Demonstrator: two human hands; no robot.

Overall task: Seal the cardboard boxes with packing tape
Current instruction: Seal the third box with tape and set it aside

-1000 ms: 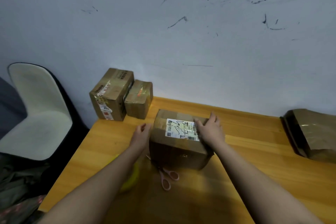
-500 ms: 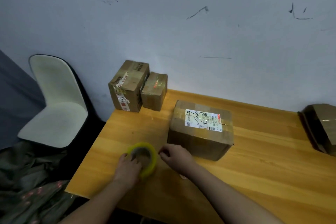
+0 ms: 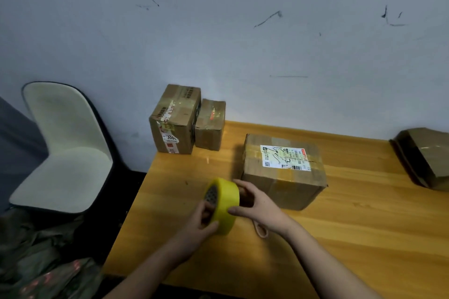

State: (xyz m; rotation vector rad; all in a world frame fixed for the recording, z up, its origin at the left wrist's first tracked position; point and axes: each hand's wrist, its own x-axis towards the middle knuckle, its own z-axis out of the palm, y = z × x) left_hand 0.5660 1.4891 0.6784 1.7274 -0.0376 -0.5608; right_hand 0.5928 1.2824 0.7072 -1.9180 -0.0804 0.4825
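Note:
A yellow roll of packing tape (image 3: pixel 224 204) is held upright just above the wooden table (image 3: pixel 352 238). My left hand (image 3: pixel 201 223) grips it from below, fingers curled into its core and thumb on the rim. My right hand (image 3: pixel 255 204) holds the roll from the right, fingers round its far side and thumb on the tape face. Right behind my hands stands a closed cardboard box (image 3: pixel 284 170) with a white shipping label on top.
Two smaller taped boxes (image 3: pixel 175 120) (image 3: pixel 210 125) stand at the table's back left corner against the wall. Another brown box (image 3: pixel 427 158) lies at the right edge. A pink scissor handle (image 3: pixel 261 229) peeks out under my right wrist. A white chair (image 3: pixel 65 150) stands left of the table.
My hands left the labelled box, came down to the tape roll lying on the table, and have lifted it upright between them.

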